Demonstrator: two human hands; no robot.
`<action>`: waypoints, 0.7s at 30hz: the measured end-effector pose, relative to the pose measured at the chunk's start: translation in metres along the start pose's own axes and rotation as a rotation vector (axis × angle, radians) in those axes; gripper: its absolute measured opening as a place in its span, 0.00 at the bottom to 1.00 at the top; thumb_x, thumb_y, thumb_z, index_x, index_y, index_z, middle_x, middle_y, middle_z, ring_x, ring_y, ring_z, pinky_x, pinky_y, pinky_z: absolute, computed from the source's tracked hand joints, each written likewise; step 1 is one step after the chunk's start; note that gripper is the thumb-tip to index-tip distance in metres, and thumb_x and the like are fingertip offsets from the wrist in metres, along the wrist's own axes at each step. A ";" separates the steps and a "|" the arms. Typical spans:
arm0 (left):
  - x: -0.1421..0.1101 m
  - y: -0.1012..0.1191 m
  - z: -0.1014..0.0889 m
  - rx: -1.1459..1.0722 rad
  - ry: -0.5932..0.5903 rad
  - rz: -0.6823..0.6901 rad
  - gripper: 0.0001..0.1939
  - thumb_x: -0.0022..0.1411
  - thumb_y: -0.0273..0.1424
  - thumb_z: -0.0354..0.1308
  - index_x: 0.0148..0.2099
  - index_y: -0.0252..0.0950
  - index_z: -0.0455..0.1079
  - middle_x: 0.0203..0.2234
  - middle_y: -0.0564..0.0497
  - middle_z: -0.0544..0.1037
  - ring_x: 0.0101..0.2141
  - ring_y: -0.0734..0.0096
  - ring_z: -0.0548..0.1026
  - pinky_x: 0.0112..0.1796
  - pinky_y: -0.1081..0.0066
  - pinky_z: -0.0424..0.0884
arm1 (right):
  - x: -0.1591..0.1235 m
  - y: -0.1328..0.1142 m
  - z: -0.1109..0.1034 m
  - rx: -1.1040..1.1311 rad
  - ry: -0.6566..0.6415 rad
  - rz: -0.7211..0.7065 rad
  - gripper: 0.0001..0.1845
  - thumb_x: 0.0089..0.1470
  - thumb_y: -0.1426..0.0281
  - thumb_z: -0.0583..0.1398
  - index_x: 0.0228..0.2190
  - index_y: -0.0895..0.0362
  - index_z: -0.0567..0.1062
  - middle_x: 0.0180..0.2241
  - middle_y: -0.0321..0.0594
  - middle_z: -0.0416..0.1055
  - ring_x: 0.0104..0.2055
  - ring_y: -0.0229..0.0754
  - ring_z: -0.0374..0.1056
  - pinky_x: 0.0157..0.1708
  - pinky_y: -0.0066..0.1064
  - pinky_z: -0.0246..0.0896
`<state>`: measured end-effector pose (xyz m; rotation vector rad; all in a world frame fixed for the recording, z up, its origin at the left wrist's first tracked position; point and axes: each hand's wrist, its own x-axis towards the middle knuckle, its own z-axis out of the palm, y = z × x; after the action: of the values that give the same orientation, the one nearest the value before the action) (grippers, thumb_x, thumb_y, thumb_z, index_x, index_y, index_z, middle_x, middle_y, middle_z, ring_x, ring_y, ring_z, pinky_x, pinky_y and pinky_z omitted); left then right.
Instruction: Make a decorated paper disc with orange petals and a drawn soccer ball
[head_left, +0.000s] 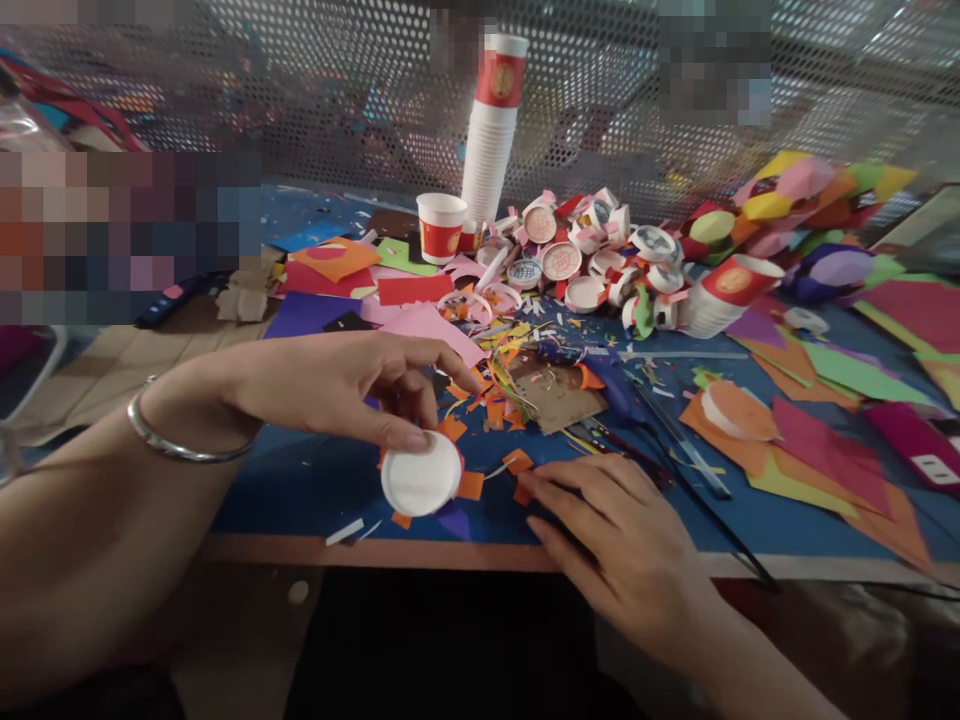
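Observation:
My left hand (352, 385) pinches the rim of a cut-off paper cup bottom (421, 478), white and round, between thumb and fingers above the blue table. Orange paper tabs (470, 486) show around the edge of this cup bottom; whether all are attached I cannot tell. To its right, my right hand (615, 530) rests low over the table, thumb apart from the fingers. Its index fingertip touches a small orange paper piece (517, 462). A purple paper scrap (454, 520) lies below the cup bottom.
Behind stand a tall paper cup stack (491, 150) and a single cup (441, 228). Several cut cup bottoms (561, 262) form a pile. A blue glue gun (611, 385) lies by a cardboard piece (555, 392). Coloured sheets (832, 460) spread rightward; a cable crosses the front edge.

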<state>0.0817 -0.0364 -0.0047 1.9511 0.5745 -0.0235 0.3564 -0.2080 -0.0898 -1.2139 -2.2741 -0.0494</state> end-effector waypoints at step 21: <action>0.030 -0.002 0.041 0.489 0.332 0.242 0.12 0.66 0.33 0.66 0.51 0.40 0.78 0.45 0.48 0.80 0.50 0.61 0.75 0.53 0.63 0.67 | -0.007 -0.012 0.006 0.153 0.161 0.082 0.09 0.62 0.81 0.63 0.44 0.63 0.79 0.41 0.47 0.77 0.43 0.44 0.70 0.46 0.39 0.69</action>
<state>0.1172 -0.0592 -0.0330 2.5162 0.5790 0.3472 0.3470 -0.2185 -0.0956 -1.1781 -2.0481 0.0550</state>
